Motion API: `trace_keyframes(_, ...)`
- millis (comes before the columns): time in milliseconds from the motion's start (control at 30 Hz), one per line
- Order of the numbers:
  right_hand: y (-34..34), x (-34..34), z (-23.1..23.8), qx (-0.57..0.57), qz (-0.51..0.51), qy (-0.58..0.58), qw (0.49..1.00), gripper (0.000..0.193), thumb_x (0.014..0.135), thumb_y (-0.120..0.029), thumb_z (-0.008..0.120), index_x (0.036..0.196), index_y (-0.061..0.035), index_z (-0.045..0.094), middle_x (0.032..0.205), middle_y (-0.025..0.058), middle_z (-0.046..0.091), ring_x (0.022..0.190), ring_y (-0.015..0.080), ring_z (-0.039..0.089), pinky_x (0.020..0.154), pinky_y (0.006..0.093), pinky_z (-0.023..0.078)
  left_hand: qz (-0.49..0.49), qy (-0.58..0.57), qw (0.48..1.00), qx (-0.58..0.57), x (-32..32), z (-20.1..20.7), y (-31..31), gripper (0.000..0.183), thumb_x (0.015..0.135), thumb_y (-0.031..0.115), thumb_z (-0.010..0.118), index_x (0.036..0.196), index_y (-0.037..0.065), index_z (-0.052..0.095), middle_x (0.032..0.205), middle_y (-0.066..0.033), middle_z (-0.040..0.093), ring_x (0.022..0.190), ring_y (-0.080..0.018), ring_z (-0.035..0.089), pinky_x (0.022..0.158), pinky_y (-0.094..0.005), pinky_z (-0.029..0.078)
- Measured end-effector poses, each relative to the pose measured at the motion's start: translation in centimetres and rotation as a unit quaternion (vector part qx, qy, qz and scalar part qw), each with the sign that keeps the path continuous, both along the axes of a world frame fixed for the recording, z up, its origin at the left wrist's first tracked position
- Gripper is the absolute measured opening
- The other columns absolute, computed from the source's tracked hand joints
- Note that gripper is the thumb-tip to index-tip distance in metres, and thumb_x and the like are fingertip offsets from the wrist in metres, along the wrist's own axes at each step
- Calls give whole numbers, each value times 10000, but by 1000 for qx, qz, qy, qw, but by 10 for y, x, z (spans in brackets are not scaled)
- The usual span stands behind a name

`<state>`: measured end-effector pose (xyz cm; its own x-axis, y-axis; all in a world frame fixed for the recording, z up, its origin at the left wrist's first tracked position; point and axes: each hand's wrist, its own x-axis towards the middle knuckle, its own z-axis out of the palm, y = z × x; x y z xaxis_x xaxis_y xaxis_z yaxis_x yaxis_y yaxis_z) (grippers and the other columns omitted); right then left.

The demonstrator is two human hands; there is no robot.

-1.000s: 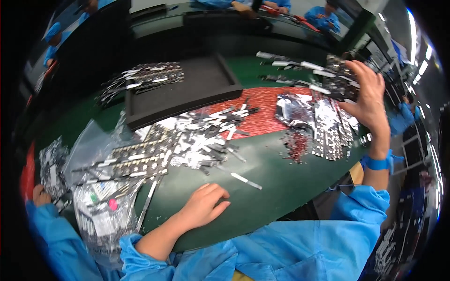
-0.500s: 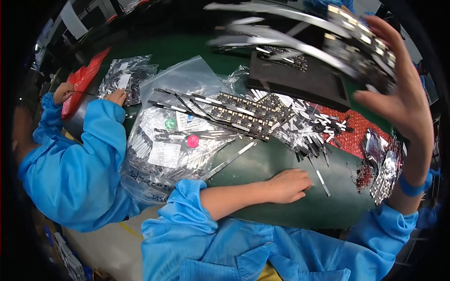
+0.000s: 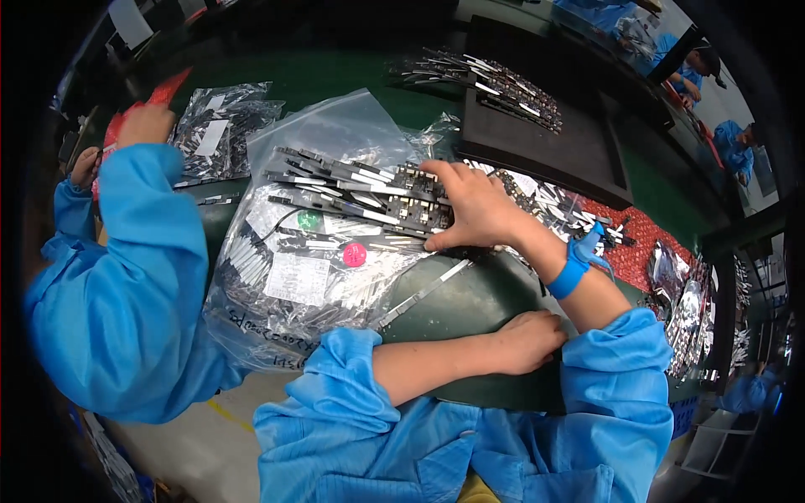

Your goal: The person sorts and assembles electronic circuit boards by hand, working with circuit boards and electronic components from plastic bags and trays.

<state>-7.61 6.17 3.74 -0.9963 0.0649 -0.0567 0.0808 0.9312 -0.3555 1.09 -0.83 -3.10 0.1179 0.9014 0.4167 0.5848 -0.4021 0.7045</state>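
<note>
A fanned stack of slim black circuit-board strips with white ribbon tails (image 3: 411, 210) lies over a bulging clear plastic parts bag (image 3: 369, 289), left of middle on the dark green desk (image 3: 470, 306). The slick, uneven plastic could let strips slide toward the near edge, and tails could snag or bend if pressed unevenly or dragged across one another. The right hand (image 3: 478, 205) spans the stack's right end, thumb on the near side and fingers spread on the far side, holding it; its forearm slants in from the lower right. The left hand (image 3: 532, 342) rests loosely curled by the near edge, its palm hidden, so whether it holds anything cannot be told. Beyond stands a shallow black tray (image 3: 537, 174), toward the far edge.
</note>
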Motion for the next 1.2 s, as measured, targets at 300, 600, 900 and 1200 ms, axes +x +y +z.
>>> trace_keyframes(300,10,-2,1,22,73,-21,997,815,414,-235,669,1109,-133,255,978,162,381,932,311,360,769,385,275,1,4,1000,-7,-4,7,-2,168,581,110,523,714,21,475,728,-137,448,722,-279,439,643,-354,368)
trace_keyframes(600,50,12,69,-7,179,158,971,741,411,-173,636,1067,-106,299,935,150,410,856,309,399,753,354,321,260,259,921,-129,-47,55,1,213,600,249,558,698,72,491,697,-53,511,676,-193,493,586,-318,361)
trace_keyframes(900,62,24,71,22,113,87,990,752,425,-164,628,1083,-56,280,1051,145,366,978,285,350,834,333,283,394,315,820,-273,-105,44,-1,814,469,477,613,1081,43,298,1013,-165,379,964,-265,358,809,-482,225)
trace_keyframes(1200,58,52,62,-2,81,50,995,741,425,-187,637,1069,-58,294,1002,152,396,931,296,376,783,345,315,176,284,919,-209,-93,60,-33,813,431,241,673,1127,123,270,1058,-148,342,1009,-293,319,842,-519,164)
